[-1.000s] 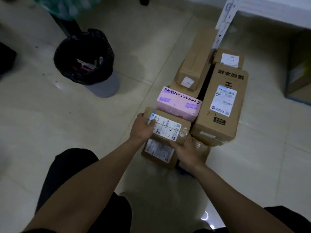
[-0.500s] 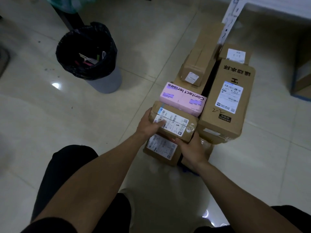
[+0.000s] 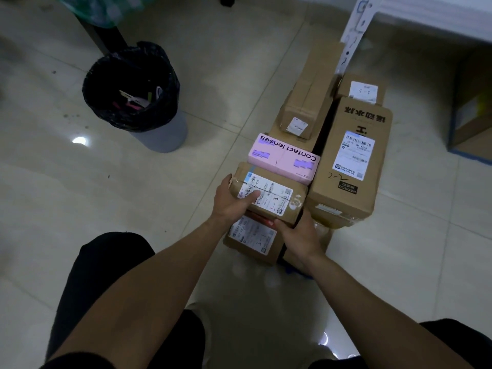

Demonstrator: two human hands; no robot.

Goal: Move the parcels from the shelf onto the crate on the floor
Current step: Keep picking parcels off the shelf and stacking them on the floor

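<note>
Seen from the head camera, both hands are clamped on one small brown parcel (image 3: 277,194). The left hand (image 3: 231,205) wraps its left end with the thumb flat on the white label, and the right hand (image 3: 302,235) cups the near right corner from below. This two-sided hold probably keeps it level over the pile. The parcel lies just near of the pink box (image 3: 285,158), left of the large carton (image 3: 351,166) and above another labelled parcel (image 3: 253,239); whether it rests there I cannot tell. The crate is hidden under the stack. The parcel is kraft card under glossy, wrinkled tape with softened edges, while the pink box is smooth and sharp-cornered.
</note>
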